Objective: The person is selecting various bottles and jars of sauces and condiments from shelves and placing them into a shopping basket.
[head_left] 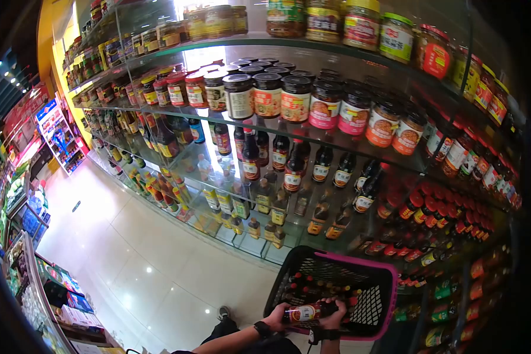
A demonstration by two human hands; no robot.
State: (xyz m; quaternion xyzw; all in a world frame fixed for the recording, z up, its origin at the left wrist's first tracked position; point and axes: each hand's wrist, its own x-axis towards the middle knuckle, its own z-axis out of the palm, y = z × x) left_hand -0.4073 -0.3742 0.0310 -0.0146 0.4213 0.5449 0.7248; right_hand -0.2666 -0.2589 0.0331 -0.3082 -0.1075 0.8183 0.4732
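Note:
A dark sauce bottle (304, 312) with a white and red label lies sideways between my two hands, over the near part of a black shopping basket (389, 295) with a pink rim. My left hand (275, 317) is closed around the bottle's left end. My right hand (334, 316) wraps the other end and hides part of it. Inside the basket, below and beyond my hands, are several dark bottles (304, 283), some with red caps. Each wrist wears a dark band.
Glass shelves (230, 44) curve ahead, stocked with jars (296, 97) above and sauce bottles (251, 156) lower down. Red-capped bottles (430, 206) fill the right side. Tiled floor (141, 253) runs to the left, with another display (56, 277) along it. My shoe (223, 312) shows below.

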